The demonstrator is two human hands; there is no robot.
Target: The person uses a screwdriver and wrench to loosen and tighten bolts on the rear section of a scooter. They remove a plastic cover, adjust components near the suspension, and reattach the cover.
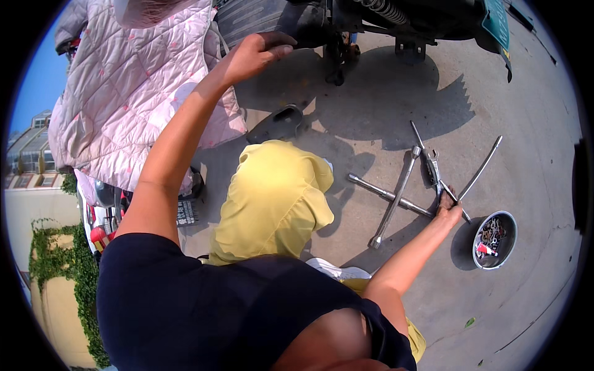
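Note:
My left hand (pixel 260 57) reaches up to the black underside of a scooter (pixel 309 25). Its fingers are stretched out against the dark bodywork, and nothing shows in them. Down on the right, my right hand (pixel 450 207) is closed at a slim metal tool (pixel 450 191) among several tools on the concrete. Beside it lie an open-ended wrench (pixel 433 162) and a long curved metal bar (pixel 484 167). A four-way lug wrench (pixel 391 196) rests just left of that hand. My fingers partly hide the tool in them.
A metal bowl (pixel 513 238) with small bolts and a red-and-white tube stands right of my right hand. A dark curved plastic part (pixel 276 123) lies below the scooter. Pink quilted fabric (pixel 142 93) covers its left side. My yellow-trousered knee (pixel 278 191) is between my arms.

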